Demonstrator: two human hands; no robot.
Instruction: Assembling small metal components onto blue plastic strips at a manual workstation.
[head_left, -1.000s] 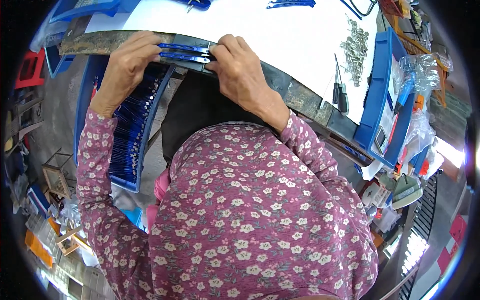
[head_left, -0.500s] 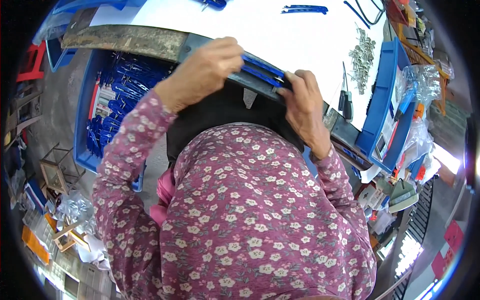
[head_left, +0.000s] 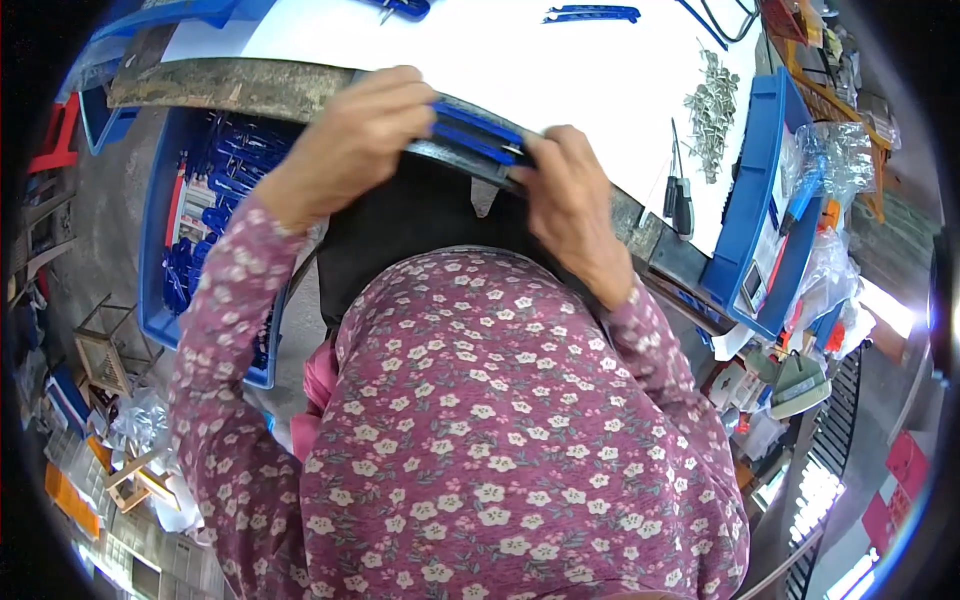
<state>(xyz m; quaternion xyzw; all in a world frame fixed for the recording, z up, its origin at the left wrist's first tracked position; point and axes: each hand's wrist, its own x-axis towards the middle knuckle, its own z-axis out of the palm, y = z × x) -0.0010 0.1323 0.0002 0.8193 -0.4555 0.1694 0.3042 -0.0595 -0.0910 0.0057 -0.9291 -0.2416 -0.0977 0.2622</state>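
Note:
A long blue plastic piece with two parallel arms lies across the dark front edge of the white-topped table. My left hand grips its left end with curled fingers. At its right end, the fingers and thumb of my right hand are closed on it, beside a small shiny metal part. My fingers cover both ends. Farther back on the white top rest similar blue pieces. A heap of small metal pins spreads to the right, and a dark-handled screwdriver lies nearer me.
Below the table at left stands a blue crate full of blue pieces. A blue tray is at the table's right end, with clear plastic bags beyond. A small wooden stool stands on the floor at left.
Both hands have shifted left along the table edge, carrying the blue piece between them. The whole view has also moved slightly. The crate's contents look the same.

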